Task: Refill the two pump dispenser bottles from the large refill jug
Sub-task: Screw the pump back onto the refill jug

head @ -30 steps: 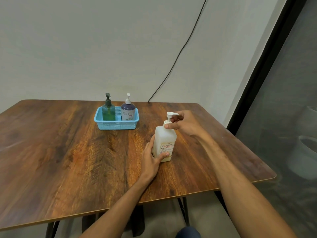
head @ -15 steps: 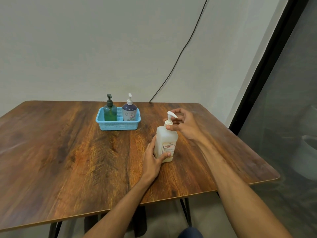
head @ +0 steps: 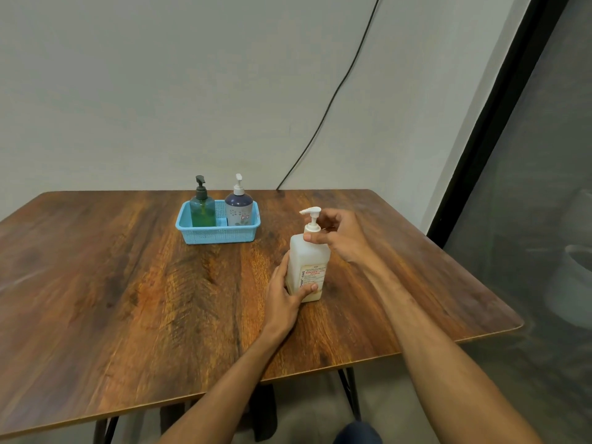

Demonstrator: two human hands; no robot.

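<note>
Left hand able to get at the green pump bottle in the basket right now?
Likely yes, once it lets go: the left hand grips the white refill jug low down. Only bare table lies between it and the green pump bottle, upright in the blue basket, left side.

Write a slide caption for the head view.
Left hand steadies the white jug, right hand grips its pump neck; green bottle and purple bottle stand in a blue basket behind.
</note>
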